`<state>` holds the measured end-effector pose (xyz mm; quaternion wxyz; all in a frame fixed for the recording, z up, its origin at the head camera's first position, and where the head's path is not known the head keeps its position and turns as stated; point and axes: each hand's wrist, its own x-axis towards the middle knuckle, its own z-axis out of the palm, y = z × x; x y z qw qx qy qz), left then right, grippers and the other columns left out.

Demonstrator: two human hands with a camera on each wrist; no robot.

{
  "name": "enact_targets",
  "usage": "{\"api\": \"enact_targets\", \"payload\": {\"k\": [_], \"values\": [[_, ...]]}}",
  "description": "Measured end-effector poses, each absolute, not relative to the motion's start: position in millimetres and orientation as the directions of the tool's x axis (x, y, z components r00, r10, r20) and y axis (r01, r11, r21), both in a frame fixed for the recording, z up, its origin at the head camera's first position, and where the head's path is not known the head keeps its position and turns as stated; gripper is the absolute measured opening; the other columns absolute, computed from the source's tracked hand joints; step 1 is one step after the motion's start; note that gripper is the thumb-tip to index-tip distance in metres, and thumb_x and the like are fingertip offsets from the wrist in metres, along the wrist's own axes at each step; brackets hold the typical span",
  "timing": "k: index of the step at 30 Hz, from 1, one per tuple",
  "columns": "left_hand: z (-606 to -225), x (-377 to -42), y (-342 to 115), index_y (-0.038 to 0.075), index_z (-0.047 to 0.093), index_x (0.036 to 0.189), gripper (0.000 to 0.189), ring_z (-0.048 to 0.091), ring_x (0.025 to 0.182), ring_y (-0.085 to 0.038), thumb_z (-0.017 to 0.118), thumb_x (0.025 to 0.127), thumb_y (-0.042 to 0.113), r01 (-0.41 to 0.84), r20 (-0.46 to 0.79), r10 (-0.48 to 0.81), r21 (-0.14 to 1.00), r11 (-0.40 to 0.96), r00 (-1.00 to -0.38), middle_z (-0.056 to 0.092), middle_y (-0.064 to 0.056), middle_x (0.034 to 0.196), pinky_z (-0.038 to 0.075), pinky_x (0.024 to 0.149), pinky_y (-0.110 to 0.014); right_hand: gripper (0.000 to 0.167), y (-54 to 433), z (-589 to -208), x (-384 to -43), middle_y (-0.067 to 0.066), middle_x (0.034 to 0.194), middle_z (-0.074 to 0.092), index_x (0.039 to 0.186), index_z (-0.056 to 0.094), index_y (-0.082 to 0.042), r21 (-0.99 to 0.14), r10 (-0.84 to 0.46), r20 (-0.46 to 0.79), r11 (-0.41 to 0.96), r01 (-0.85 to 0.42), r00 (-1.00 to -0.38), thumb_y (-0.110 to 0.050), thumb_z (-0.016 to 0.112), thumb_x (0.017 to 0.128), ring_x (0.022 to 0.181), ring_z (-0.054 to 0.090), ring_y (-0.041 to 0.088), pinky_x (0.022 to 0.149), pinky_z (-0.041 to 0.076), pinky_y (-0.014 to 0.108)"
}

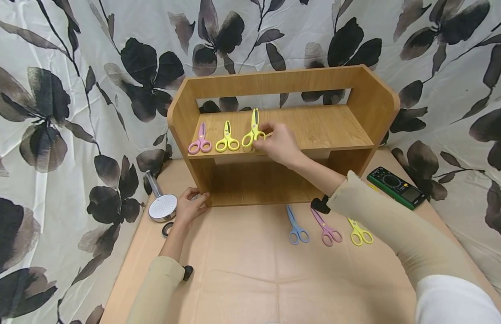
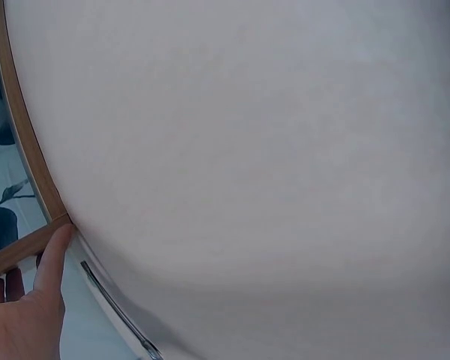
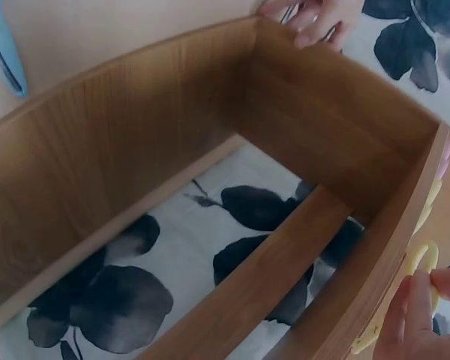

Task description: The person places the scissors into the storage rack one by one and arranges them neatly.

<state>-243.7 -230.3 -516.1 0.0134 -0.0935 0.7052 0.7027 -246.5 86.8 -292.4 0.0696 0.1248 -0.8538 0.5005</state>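
Note:
My right hand [image 1: 279, 143] pinches a handle loop of a yellow pair of scissors [image 1: 255, 122] at the upper board of a wooden shelf [image 1: 315, 123]. Its blades point up. To its left on that board are a smaller yellow pair of scissors [image 1: 227, 130] and a pink pair of scissors [image 1: 201, 135]. My left hand [image 1: 189, 207] holds the front lower corner of the shelf's left side. In the left wrist view one finger of the left hand [image 2: 30, 319] lies along the wooden edge, with other fingers behind the panel.
On the table before the shelf lie blue scissors [image 1: 296, 227], pink scissors [image 1: 327, 229] and yellow scissors [image 1: 359, 232]. A green multimeter [image 1: 396, 187] lies right of the shelf. A shower head [image 1: 163, 207] and a black ring [image 1: 167, 229] are beside the left hand. Flowered cloth [image 1: 112, 90] hangs behind.

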Motion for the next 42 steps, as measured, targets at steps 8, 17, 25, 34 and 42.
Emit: {"api": "enact_targets", "payload": {"k": [8,17,25,34,42], "values": [[-518.3,-244.1,-229.9,0.005,0.059,0.122,0.030,0.065,0.120,-0.035,0.073,0.095,0.010,-0.149,-0.148,-0.109,0.989,0.004,-0.983,0.060,-0.010,0.132,0.060,0.100,-0.054,0.030,84.4,-285.7,-263.4,0.012,0.105,0.067,0.112,0.069,0.003,-0.778,-0.155,0.191,0.578,-0.245,-0.969,-0.005,0.072,0.083,0.086,0.058,0.018,0.068,0.045,0.022],[-518.4,-245.1,-231.2,0.006,0.060,0.122,0.030,0.065,0.121,-0.034,0.074,0.095,0.009,-0.146,-0.146,-0.107,0.989,-0.007,-0.983,0.062,-0.004,0.125,0.059,0.100,-0.055,0.031,85.2,-275.5,-274.2,0.010,0.104,0.066,0.112,0.070,0.003,-0.730,-0.184,0.068,0.661,-0.175,-0.981,-0.005,0.071,0.082,0.086,0.056,0.018,0.068,0.045,0.023],[-518.5,-244.4,-230.2,0.005,0.059,0.123,0.031,0.063,0.123,-0.034,0.073,0.095,0.009,-0.154,-0.155,-0.112,0.988,-0.016,-0.981,0.062,-0.004,0.124,0.059,0.100,-0.055,0.010,86.0,-259.2,-281.5,-0.002,0.062,0.058,0.077,0.064,-0.004,-0.649,-0.261,-0.005,0.736,-0.196,-0.965,-0.003,0.073,0.082,0.055,0.047,0.008,0.050,0.033,0.019],[-518.9,-244.8,-230.0,0.008,0.060,0.120,0.028,0.065,0.122,-0.032,0.074,0.096,0.010,-0.160,-0.160,-0.113,0.987,-0.007,-0.981,0.064,-0.005,0.125,0.060,0.099,-0.053,0.043,81.0,-248.8,-286.8,-0.008,0.053,0.033,0.057,0.046,-0.014,-0.520,-0.263,-0.073,0.833,-0.188,-0.962,-0.008,0.081,0.080,0.052,0.030,0.007,0.048,0.023,0.021],[-518.8,-244.0,-230.0,0.006,0.059,0.122,0.029,0.063,0.123,-0.033,0.073,0.096,0.009,-0.154,-0.154,-0.111,0.988,-0.007,-0.982,0.060,-0.010,0.132,0.059,0.101,-0.054,0.046,78.2,-245.2,-290.3,-0.007,0.053,0.028,0.056,0.040,-0.015,-0.443,-0.274,-0.118,0.875,-0.197,-0.954,-0.007,0.079,0.078,0.051,0.024,0.007,0.048,0.022,0.022]]}}
